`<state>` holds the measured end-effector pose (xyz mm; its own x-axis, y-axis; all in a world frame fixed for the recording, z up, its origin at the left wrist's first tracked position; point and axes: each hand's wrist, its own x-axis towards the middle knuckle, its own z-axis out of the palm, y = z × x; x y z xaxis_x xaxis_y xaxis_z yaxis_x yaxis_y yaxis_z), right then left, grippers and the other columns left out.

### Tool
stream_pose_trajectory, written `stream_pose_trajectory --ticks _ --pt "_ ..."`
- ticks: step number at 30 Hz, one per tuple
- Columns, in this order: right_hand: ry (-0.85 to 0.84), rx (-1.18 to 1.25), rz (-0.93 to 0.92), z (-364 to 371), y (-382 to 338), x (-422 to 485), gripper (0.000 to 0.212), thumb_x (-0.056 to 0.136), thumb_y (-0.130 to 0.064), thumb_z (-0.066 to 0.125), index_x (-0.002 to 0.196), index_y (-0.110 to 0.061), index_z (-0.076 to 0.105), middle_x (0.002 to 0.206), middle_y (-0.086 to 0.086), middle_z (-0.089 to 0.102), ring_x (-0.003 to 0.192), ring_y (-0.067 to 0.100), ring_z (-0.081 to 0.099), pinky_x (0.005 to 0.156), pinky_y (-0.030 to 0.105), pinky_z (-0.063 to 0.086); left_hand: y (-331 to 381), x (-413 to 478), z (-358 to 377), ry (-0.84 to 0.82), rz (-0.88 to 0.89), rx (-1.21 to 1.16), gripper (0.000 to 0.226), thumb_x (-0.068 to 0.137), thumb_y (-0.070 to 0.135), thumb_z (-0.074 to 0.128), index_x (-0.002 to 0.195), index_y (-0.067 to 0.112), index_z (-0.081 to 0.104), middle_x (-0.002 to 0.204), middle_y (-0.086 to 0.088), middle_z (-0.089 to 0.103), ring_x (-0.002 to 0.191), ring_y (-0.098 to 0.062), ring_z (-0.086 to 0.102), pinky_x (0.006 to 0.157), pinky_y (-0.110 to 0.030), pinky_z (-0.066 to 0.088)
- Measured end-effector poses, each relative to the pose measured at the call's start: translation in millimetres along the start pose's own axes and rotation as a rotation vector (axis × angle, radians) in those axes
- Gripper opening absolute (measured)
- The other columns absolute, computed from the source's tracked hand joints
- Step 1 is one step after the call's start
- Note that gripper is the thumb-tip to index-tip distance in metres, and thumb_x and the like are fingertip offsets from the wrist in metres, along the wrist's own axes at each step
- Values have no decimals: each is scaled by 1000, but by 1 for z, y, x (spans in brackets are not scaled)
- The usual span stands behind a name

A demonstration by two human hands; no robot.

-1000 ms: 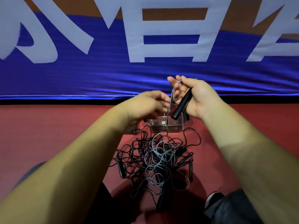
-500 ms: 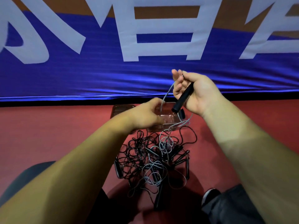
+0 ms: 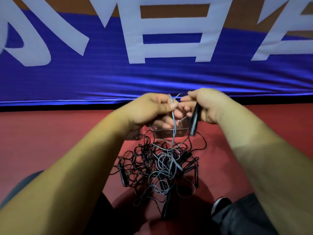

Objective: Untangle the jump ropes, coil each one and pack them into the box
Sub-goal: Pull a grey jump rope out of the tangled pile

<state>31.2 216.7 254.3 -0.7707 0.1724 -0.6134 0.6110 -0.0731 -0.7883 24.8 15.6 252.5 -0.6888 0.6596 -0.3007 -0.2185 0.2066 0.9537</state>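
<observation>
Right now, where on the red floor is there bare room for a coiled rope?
Free: red floor left of the tangled black and grey ropes, below the blue banner; a strip right of them. Crowded: centre, ropes reaching the clear plastic box.

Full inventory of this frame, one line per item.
grey rope: one, grey, from left hand down into tangle
black handle: one, black, in right hand
rope tangle: count unclear, mostly black, on floor
loose handles: several, black, in tangle
box: one, clear, behind tangle
banner: one, blue, white characters, background
floor: red
shoe: one, dark, lower right
left hand: pinches grey rope
right hand: grips black handle
</observation>
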Motion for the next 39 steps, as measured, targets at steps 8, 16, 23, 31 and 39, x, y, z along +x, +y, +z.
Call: stream_pose_trajectory --ticks 8,16,23,31,39 --pt "-649 -346 -2 5 16 -27 31 111 -11 46 134 -8 67 132 11 74 95 24 74 87 34 61 19 5 -25 356 120 -726 19 109 18 53 108 3 64 95 -12 77 87 -25 78 76 -29 65" --pt "-415 140 -189 18 3 -27 24 112 -23 49 108 -11 70 102 11 81 69 16 70 58 24 55 6 7 -16 237 -92 -459 55 85 -17 29 130 -5 58 109 -18 70 88 -23 74 79 -38 64" --pt "-252 615 -243 10 -9 -23 15 112 -17 46 109 -14 60 109 12 81 67 14 69 61 27 56 -19 6 -1 -139 -149 335 19 96 2 63 114 3 68 115 -18 75 115 -40 68 109 -49 49" --pt "-148 1178 -364 -16 -13 -15 20 112 -7 39 111 -8 59 103 16 80 65 17 70 60 28 54 -37 2 -10 -45 -435 1120 22 103 33 62 108 17 76 108 1 71 99 -20 64 88 -29 47" --pt "-25 180 -47 -15 6 4 17 108 -15 52 118 -6 64 92 13 72 60 17 67 54 30 58 -2 4 -4 94 -160 -185 18 109 23 53 108 9 64 100 -14 76 87 -26 78 67 -28 64"
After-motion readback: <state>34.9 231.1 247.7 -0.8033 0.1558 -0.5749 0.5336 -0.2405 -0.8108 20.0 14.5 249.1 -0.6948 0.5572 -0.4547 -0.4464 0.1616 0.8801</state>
